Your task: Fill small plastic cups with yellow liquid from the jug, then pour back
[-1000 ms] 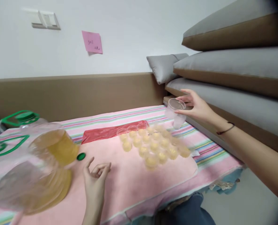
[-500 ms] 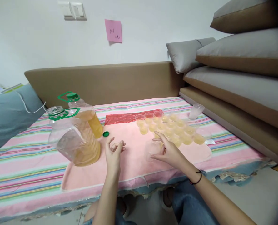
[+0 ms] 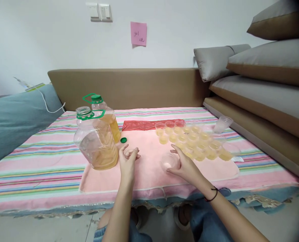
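My left hand (image 3: 128,160) hovers over the pink cloth, fingers loosely curled and apart, holding nothing. To its left stands an uncapped large bottle (image 3: 99,148) with yellow liquid; a second, green-capped bottle (image 3: 111,122) is behind it. A green cap (image 3: 123,140) lies on the cloth beside them. My right hand (image 3: 183,163) has its thumb and fingers spread at the right side of a clear empty cup (image 3: 169,162); whether it touches the cup is unclear. Beyond it, several cups of yellow liquid (image 3: 182,137) stand in rows.
A red plastic sheet (image 3: 139,125) lies behind the cups. Stacked clear cups (image 3: 223,124) lean at the right, near piled cushions (image 3: 265,87). A blue cushion (image 3: 20,114) is at the left. The striped cloth (image 3: 56,161) covers the surface.
The camera view has shifted, so the scene appears further right. My right hand is still open beside the empty cup, which shows more clearly now. My left hand keeps its pose.
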Demonstrator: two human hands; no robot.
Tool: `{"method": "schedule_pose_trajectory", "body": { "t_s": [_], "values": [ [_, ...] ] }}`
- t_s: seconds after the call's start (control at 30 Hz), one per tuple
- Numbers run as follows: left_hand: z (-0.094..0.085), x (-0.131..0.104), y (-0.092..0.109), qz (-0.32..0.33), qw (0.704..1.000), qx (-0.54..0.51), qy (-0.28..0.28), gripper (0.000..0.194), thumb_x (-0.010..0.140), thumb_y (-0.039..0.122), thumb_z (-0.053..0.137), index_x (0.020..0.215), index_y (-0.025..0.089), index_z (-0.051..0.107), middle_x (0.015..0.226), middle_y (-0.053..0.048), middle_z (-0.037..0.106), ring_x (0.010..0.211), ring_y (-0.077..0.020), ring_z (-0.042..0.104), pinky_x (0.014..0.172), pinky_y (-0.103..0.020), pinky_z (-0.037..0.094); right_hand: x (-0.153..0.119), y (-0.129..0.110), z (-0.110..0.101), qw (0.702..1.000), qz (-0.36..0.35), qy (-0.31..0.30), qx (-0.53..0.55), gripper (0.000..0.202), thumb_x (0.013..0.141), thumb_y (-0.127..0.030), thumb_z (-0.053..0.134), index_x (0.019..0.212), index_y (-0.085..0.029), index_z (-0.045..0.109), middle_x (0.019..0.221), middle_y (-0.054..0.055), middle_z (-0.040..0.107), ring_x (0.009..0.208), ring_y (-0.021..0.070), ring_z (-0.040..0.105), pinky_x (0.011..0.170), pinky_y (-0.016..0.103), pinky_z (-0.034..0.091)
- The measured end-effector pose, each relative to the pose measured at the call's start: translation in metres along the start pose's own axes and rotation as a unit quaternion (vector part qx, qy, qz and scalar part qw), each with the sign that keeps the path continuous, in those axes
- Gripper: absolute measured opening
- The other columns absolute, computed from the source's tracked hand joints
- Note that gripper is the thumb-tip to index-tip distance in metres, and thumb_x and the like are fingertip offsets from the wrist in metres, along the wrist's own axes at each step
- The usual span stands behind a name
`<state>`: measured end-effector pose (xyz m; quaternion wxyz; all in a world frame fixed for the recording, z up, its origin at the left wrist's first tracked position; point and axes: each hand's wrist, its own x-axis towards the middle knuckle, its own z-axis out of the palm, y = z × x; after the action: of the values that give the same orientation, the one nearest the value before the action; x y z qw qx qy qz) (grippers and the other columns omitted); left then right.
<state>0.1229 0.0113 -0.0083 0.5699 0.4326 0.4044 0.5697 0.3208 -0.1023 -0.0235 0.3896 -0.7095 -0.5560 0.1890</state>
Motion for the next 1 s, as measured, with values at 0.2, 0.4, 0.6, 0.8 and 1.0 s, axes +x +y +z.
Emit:
{"method": "schedule_pose_trajectory", "body": {
  "t_s": [0.2,0.4,0.6,0.8,1.0],
  "values": [
    [-0.002,0.001,-0.003,0.016,1.000,0.006,-0.001,0.060,0.067,0.041,0.076,0.114,0.019,0.045,0.074,0.004,0.063,0.059,-0.0097,0.059,0.069,-0.028,0.049,0.000,0.004,0.000,1.000,-0.006,-0.009,-0.009,0.089,0.063,-0.030,0.077,0.141,-0.028,0.033,0.137,0.012,0.054,0.128,0.0310,0.052,0.104,0.049,0.042],
    [-0.009,-0.004,0.004,0.085,0.996,0.028,-0.006,0.039,0.072,0.038,0.073,0.102,0.019,0.054,0.074,0.002,0.060,0.065,-0.0116,0.059,0.066,-0.026,0.049,-0.006,-0.006,-0.005,0.999,-0.032,0.010,-0.020,0.079,0.067,-0.036,0.076,0.136,-0.029,0.038,0.132,0.010,0.058,0.115,0.0309,0.060,0.094,0.046,0.049],
    [-0.029,-0.010,0.014,0.220,0.970,0.094,0.033,0.021,0.092,0.036,0.054,0.105,0.020,0.056,0.068,0.002,0.056,0.067,-0.0132,0.058,0.070,-0.027,0.047,0.001,-0.051,0.006,0.996,-0.076,0.019,0.038,0.068,0.077,-0.045,0.071,0.135,-0.031,0.039,0.134,0.010,0.058,0.049,0.0103,0.047,0.057,0.036,0.049],
    [-0.075,0.006,0.017,0.412,0.863,0.197,0.217,0.023,0.095,0.035,0.047,0.110,0.019,0.055,0.102,-0.007,0.061,0.100,-0.0193,0.058,0.093,-0.038,0.045,0.029,-0.107,0.053,0.980,-0.106,-0.018,0.169,0.064,0.078,-0.042,0.070,0.134,-0.029,0.041,0.133,0.010,0.057,0.065,0.0124,0.059,0.062,0.033,0.053],
    [-0.121,0.022,0.029,0.307,0.884,0.178,0.303,0.032,0.095,0.044,0.044,0.114,0.020,0.053,0.116,-0.009,0.058,0.111,-0.0208,0.054,0.098,-0.038,0.042,0.068,-0.138,0.111,0.946,-0.132,-0.067,0.289,0.063,0.075,-0.044,0.073,0.129,-0.027,0.047,0.139,0.012,0.054,0.120,0.0258,0.058,0.095,0.044,0.052]
  ]
}}
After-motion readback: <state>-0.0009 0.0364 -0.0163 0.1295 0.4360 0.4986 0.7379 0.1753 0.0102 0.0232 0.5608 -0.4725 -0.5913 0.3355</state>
